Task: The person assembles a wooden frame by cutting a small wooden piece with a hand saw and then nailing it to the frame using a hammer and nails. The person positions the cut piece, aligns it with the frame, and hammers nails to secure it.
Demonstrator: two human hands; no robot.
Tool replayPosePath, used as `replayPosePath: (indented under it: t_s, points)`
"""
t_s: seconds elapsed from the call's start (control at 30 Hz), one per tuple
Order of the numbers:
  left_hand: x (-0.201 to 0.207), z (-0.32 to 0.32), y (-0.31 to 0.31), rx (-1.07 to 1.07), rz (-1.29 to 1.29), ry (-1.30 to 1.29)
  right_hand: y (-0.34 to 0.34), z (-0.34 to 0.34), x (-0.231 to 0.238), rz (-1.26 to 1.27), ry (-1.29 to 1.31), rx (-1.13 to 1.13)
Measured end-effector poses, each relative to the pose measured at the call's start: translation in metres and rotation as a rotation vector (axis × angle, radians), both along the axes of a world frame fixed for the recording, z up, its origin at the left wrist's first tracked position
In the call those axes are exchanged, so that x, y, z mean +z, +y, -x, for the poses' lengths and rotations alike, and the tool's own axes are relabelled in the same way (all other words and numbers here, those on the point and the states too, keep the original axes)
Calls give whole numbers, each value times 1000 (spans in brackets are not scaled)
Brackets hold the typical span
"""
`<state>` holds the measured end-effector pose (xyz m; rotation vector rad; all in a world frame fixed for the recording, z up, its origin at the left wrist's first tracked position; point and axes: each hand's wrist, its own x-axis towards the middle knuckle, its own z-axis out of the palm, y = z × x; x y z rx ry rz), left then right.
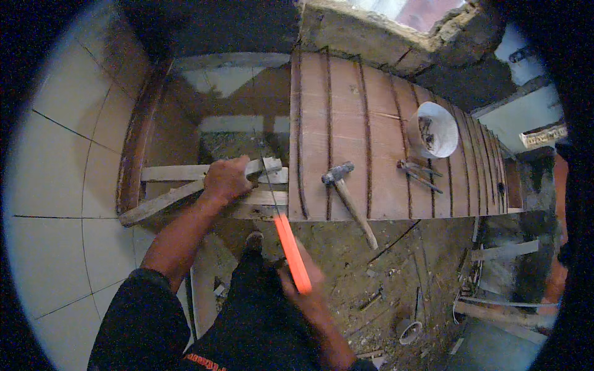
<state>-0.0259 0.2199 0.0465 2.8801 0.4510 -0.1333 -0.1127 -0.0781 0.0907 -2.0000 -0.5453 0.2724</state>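
Note:
My left hand (226, 180) is closed around a strip of wood (166, 202), which slants from the wooden frame's left corner to the edge of the plank surface. My right hand (304, 283), slightly blurred, grips the orange handle of a handsaw (289, 252). The thin saw blade points away from me and crosses the strip near its end, just right of my left hand. Other pale battens (176, 173) lie under and beside the strip. To the right, a hammer (351, 207) lies on the reddish boards, its handle overhanging the near edge.
Pincers (421, 174) and a white bucket (440, 127) with something inside rest on the boards (346, 136), which have dark bars laid across them. Rubble and scraps cover the dirt floor (383, 278). Pale tiles (55, 179) are at left; a broken-edged wall opening (427, 43) is at the back.

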Motion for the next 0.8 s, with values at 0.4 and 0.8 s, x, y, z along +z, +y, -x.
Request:
replayPosePath:
  t_s: [0.4, 0.8]
  points:
    - [0, 1, -2, -45, 63, -100, 64, -66, -54, 15, -89, 48]
    - [-5, -2, 4, -54, 43, -167, 84, -86, -62, -131, -36, 41]
